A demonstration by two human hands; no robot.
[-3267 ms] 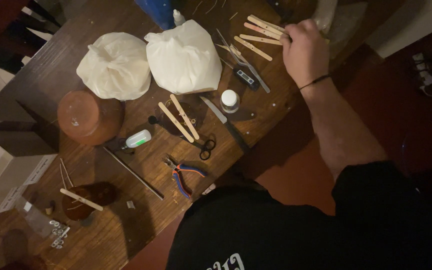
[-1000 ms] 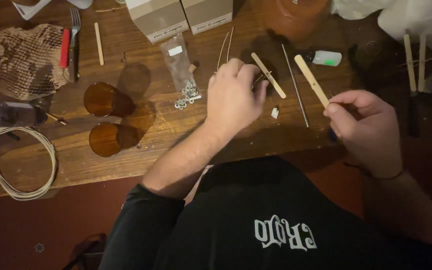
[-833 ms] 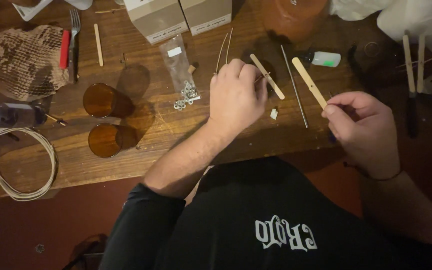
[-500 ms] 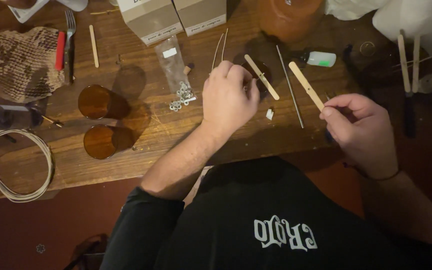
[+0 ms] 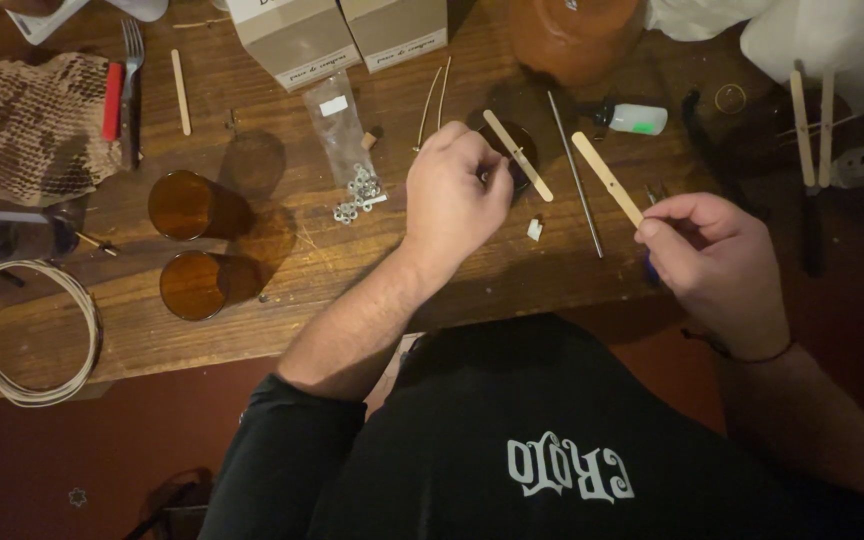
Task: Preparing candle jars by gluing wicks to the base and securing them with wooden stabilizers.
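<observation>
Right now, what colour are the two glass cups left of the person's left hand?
Amber-brown glass cups, clearest in the head view.

A dark brown wooden tabletop [image 5: 252,340] with visible plank grain fills the upper view. Below its near edge lies a reddish-brown floor [image 5: 72,460]. The light is dim and warm, with soft shadows.
</observation>
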